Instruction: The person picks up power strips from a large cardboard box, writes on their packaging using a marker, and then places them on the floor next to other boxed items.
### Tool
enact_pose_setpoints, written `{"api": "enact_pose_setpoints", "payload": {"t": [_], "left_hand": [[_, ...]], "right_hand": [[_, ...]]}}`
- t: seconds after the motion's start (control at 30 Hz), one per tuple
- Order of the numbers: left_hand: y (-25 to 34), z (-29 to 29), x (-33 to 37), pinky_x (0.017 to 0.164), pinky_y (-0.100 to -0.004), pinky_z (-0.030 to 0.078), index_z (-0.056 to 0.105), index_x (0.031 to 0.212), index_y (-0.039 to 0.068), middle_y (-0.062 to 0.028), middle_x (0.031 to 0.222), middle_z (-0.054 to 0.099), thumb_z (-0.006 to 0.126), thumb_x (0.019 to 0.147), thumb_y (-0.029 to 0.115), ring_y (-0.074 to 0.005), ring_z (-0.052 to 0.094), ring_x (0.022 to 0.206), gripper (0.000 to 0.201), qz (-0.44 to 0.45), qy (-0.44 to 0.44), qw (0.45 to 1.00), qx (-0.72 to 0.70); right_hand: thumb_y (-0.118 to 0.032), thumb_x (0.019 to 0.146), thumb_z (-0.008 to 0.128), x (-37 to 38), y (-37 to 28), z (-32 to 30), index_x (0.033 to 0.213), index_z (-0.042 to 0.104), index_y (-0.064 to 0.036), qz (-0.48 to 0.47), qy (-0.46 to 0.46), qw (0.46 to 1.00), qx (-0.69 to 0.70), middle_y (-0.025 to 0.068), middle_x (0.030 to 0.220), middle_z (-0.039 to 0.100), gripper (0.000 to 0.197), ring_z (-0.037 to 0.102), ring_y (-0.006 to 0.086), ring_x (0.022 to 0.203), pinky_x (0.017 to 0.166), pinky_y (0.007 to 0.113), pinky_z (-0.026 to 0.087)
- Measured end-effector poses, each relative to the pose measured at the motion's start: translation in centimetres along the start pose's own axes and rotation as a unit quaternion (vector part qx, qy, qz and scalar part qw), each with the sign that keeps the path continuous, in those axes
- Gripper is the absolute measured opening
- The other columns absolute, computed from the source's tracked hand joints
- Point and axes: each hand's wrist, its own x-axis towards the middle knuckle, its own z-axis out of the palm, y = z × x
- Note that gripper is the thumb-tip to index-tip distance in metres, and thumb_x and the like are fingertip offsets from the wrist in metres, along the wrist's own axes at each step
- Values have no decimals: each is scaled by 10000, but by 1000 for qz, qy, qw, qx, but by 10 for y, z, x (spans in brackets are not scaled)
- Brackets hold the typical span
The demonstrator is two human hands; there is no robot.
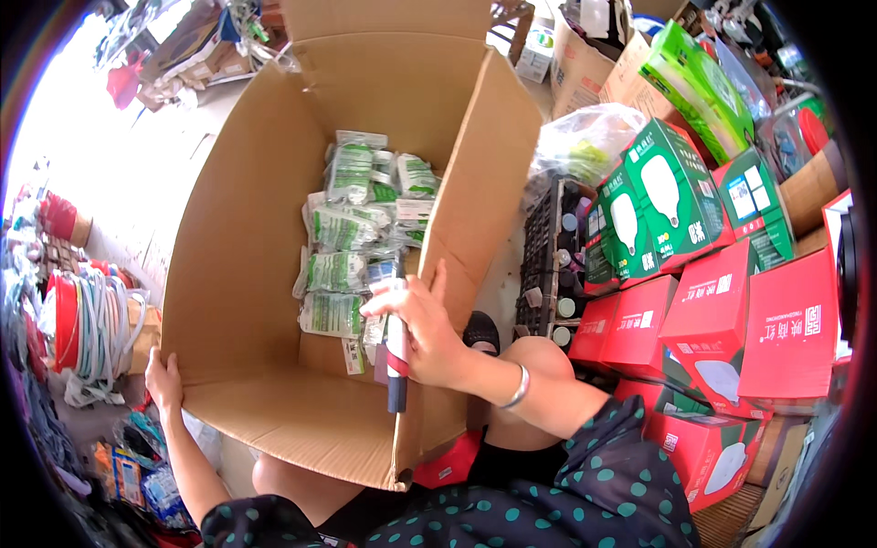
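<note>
A large open cardboard box [242, 265] stands in front of me, tilted toward me, with its flaps spread. Several clear plastic packets [333, 315] with green and white print lie heaped on its bottom. My left hand [165, 379] grips the box's near left edge, thumb on the inside. Over the box's right side, my right hand [425, 329] holds a marker pen [397, 347], white with a red band and black ends. The pen points roughly up and down in the picture. My right hand hides some of the packets.
Red and green bulb boxes [699, 301] are stacked at my right. Beside them, a dark crate [541, 265] holds several bottles. A green soft pack [699, 82] lies at the far right. Coiled pale cable [100, 320] and bagged goods [137, 475] crowd the left.
</note>
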Motion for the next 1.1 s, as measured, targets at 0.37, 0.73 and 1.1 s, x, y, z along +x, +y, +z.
{"api": "enact_pose_setpoints", "payload": {"t": [0.37,0.73,1.1], "left_hand": [[1,-13,-32,767,-498,470,472,1170,36,-271,945,619,566,850,202,-427,603,886,373,-46,-26,995,90],[116,-69,-69,749,-501,471,434,1310,97,-297,895,606,456,800,32,-438,603,818,515,59,-202,977,33],[84,-49,3,654,-384,493,601,1081,76,-187,762,633,471,855,136,-304,635,697,267,109,-73,990,-44]], "right_hand": [[77,628,642,88,81,-34,1083,489,-154,8,-200,980,-19,-14,1041,596,533,544,212,1061,1064,543,182],[-110,794,641,122,47,-70,988,459,-86,57,-124,989,-51,105,741,596,266,608,299,692,641,388,483],[-179,785,598,10,5,-22,959,533,-182,-268,-255,890,-267,32,671,481,186,521,202,579,486,326,420]]}}
